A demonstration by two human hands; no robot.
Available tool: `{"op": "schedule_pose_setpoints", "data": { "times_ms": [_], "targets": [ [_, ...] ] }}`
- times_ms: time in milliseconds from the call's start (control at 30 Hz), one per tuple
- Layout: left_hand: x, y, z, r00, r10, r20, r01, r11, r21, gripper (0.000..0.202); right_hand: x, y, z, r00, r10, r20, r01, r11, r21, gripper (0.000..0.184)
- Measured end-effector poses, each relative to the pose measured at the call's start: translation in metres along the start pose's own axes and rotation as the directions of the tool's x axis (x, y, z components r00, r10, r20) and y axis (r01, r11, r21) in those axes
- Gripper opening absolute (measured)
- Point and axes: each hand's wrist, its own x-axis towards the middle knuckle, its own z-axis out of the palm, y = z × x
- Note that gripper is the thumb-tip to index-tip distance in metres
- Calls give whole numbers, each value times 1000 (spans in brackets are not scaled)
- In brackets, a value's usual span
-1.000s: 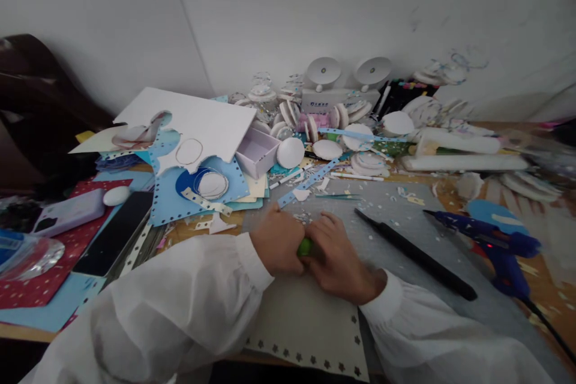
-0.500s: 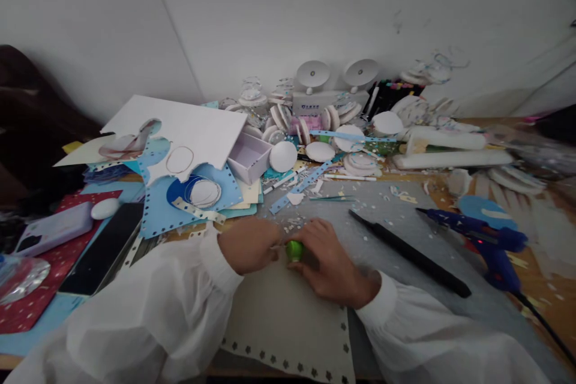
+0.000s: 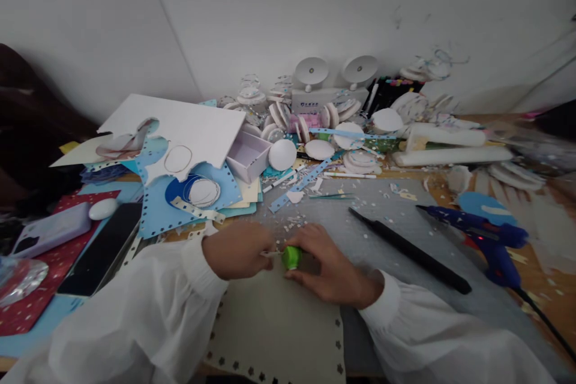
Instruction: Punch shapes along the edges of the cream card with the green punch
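Punch [image 3: 292, 258] shows more fully: the left hand [image 3: 238, 250] has drawn aside, fingers curled, hold unclear; the right hand [image 3: 327, 264] is half-closed around it. Pressing seems paused.

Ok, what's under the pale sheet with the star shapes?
The pale sheet overlaps the grey mat, which shows beyond its right edge; whatever lies beneath the sheet's middle is covered.

Left arm [image 3: 119, 312], in a loose white fabric sleeve, angled in from near left; right arm [image 3: 427, 321], same sleeve, from near right. Bare left hand [image 3: 236, 250] was back-up, fingers curled in. Bare right hand [image 3: 330, 270] was cupped, fingers far, thumb near, pointing left. Hands sat close, not touching.
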Motion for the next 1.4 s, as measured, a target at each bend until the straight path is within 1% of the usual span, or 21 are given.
{"op": "schedule_pose_setpoints", "data": {
  "times_ms": [67, 133, 267, 300, 367, 433, 500, 533, 567, 633, 700, 733, 767, 833, 933, 1033, 1133, 1200, 1300, 1400],
  "targets": [
    [0, 2, -1, 1000, 7, -30, -7, 1000, 21, 12, 1, 1, -1, 1000, 2, 8, -2, 999, -39, 26],
    [-1, 5, 1, 996, 18, -83, -16, 1000, 20, 8, 2, 2, -2, 1000, 0, 2, 0, 996, -87, 24],
    [0, 13, 10, 977, -3, -215, -6, 999, -40, 31, 4, 7, -1, 1000, 4, -11, -6, 986, -167, 23],
    [1, 15, 14, 971, -19, -239, 5, 998, -57, 35, 4, 8, -1, 1000, 4, -8, -6, 983, -184, 23],
    [2, 16, 22, 962, -58, -267, 32, 994, -101, 34, 5, 8, -1, 1000, -1, 5, 2, 978, -211, 24],
    [1, 16, 30, 954, -104, -281, 62, 986, -153, 27, 5, 7, -5, 999, -27, 30, 32, 979, -202, 35],
    [-1, 14, 36, 946, -122, -300, 64, 978, -196, 18, 5, 4, -12, 997, -60, 53, 67, 988, -142, 52],
    [-3, 12, 38, 942, -121, -314, 55, 976, -211, 16, 5, 3, -17, 996, -71, 51, 76, 992, -105, 57],
    [-5, 11, 40, 937, -117, -328, 44, 974, -223, 16, 5, 3, -22, 997, -69, 30, 71, 995, -75, 56],
    [-11, 8, 44, 929, -114, -353, 29, 971, -238, 19, 4, 6, -29, 997, -20, -79, 14, 998, -69, 40],
    [-17, 6, 46, 923, -119, -366, 26, 968, -250, 23, 2, 14, -34, 970, 53, -237, -86, 988, -131, 21],
    [-19, 5, 48, 921, -123, -370, 26, 966, -256, 25, 1, 19, -35, 951, 71, -301, -126, 978, -167, 17],
    [-22, 5, 50, 918, -126, -376, 25, 965, -261, 26, -1, 25, -35, 940, 75, -332, -153, 964, -217, 16],
    [-27, 4, 53, 912, -129, -389, 18, 961, -275, 28, -3, 35, -36, 943, 57, -328, -150, 952, -266, 16],
    [-32, 4, 56, 904, -129, -407, 9, 958, -286, 31, -3, 44, -40, 959, 45, -281, -143, 931, -337, 23],
    [-36, 6, 56, 908, -116, -402, 3, 963, -271, 32, 2, 49, -44, 964, 82, -255, -184, 893, -410, 25],
    [-38, 8, 54, 912, -91, -400, -9, 970, -241, 30, 12, 55, -47, 965, 123, -230, -217, 867, -449, 18],
    [-37, 8, 54, 907, -52, -418, -34, 980, -197, 29, 19, 57, -49, 968, 133, -214, -217, 869, -444, 14],
    [-33, 5, 54, 904, 18, -428, -65, 993, -96, 28, 28, 55, -53, 970, 122, -208, -197, 899, -391, 12],
    [-26, 0, 54, 902, 54, -428, -90, 994, -65, 31, 34, 45, -57, 956, 109, -272, -187, 941, -281, 9]
  ]
}}
